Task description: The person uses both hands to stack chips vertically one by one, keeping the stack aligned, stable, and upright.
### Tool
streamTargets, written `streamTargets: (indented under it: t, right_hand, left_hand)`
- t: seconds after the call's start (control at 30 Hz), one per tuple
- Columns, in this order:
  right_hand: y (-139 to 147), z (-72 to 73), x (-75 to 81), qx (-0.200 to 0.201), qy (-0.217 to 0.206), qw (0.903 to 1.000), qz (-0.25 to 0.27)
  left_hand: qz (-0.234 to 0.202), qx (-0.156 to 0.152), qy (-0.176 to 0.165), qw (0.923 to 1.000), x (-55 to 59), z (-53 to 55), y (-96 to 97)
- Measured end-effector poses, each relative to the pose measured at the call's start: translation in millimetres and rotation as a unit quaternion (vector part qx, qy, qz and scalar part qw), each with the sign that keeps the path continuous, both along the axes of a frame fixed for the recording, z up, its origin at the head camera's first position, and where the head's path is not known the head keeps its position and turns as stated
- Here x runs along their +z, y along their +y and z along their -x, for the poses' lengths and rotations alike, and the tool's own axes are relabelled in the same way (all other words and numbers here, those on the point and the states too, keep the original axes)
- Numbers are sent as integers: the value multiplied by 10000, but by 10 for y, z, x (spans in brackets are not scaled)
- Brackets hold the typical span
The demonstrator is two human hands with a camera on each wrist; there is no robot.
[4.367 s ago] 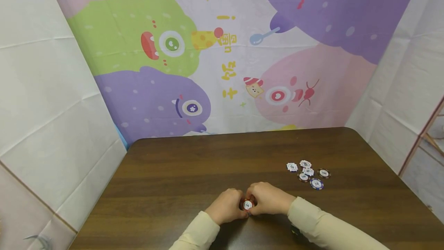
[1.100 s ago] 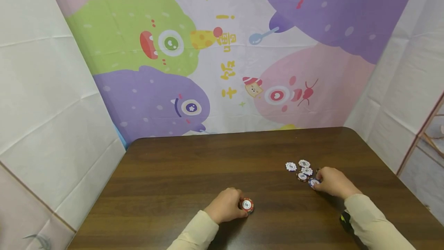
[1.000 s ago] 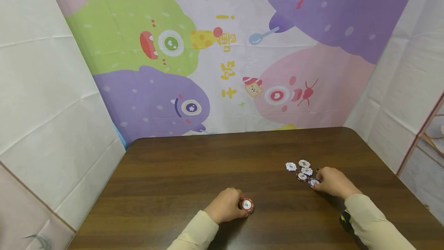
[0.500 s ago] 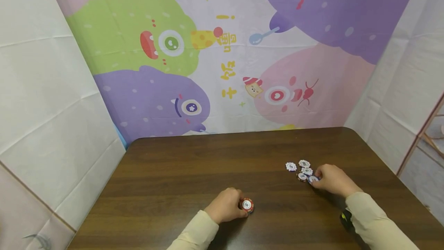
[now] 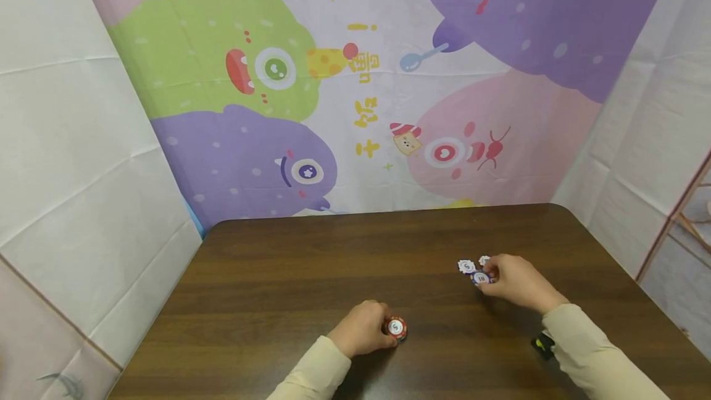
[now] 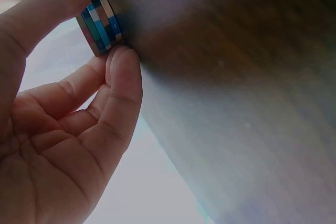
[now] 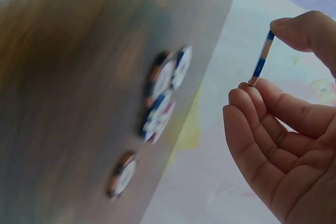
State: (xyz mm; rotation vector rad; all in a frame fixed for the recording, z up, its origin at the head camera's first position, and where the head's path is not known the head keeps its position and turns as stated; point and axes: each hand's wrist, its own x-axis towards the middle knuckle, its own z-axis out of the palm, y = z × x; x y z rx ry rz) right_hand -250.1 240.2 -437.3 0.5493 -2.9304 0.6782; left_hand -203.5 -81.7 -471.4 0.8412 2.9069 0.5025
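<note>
My left hand (image 5: 362, 329) pinches the side of a small stack of poker chips (image 5: 397, 327) with a red chip on top. In the left wrist view, blue, green and white edge stripes show on the stack (image 6: 104, 22) between thumb and fingers. Over at the right, my right hand (image 5: 522, 281) holds a blue and white poker chip (image 5: 481, 278) marked 10. The right wrist view shows this chip (image 7: 262, 59) edge-on, raised off the table, pinched between thumb and fingertips. White chips (image 5: 466, 266) lie just beyond it, partly hidden by the hand.
The dark wooden table (image 5: 289, 276) lies under both hands. In the right wrist view, a black and orange chip (image 7: 124, 176) lies apart from a blurred cluster of chips (image 7: 159, 114). A cartoon-printed cloth (image 5: 366, 184) hangs behind the table.
My right hand has gone from the stack to the scattered chips, taken the blue chip, lifted it and moved it leftward. My left hand has stayed at the stack.
</note>
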Motion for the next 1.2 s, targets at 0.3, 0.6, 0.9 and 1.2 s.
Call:
streamTargets:
  t: [0.3, 0.6, 0.9, 1.2]
  right_hand:
    - [-325, -68, 137, 427, 72, 9991, 27]
    - [-681, -108, 179, 984, 151, 9950, 69]
    - [-1027, -150, 162, 1555, 75, 9878, 75]
    - [-1279, -189, 62, 1963, -274, 9802, -9]
  left_hand:
    - [-13, -1, -32, 10000, 6, -7, 3]
    - [-12, 67, -19, 10000, 16, -19, -3]
    - [-23, 88, -33, 10000, 10, -8, 0]
    - [-103, 53, -104, 9999, 15, -22, -7]
